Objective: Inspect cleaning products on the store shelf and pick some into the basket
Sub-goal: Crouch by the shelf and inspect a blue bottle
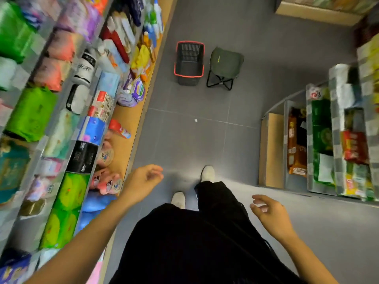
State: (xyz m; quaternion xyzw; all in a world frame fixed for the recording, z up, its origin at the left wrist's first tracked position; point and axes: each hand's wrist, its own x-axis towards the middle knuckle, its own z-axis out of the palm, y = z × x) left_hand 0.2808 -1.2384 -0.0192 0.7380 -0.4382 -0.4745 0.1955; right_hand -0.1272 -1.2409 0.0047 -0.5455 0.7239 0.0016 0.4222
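I look straight down a shop aisle with a grey tiled floor (184, 130). My left hand (143, 180) hangs out in front of me, beside the low edge of the store shelf (125, 117) on my left. Its fingers are loosely curled and it holds nothing. My right hand (270, 214) floats over the floor on the other side, fingers relaxed and slightly spread, also holding nothing.

The basket (189, 53), dark with a red rim, stands on the floor further up the aisle, well apart from both hands and close to the shelf's foot. I can see nothing inside it. Just beside it, on its right, stands a small green folding stool (225, 62).

The left shelf is packed with blurred goods. Cleaning bottles (152, 35) stand at the far end near the basket, and green wrapped packs (30, 113) and other bright packets lie nearer to me.

Another shelf (270, 148) of packaged goods stands on the right. Below me are black trousers (184, 242) and two white shoes (207, 173).
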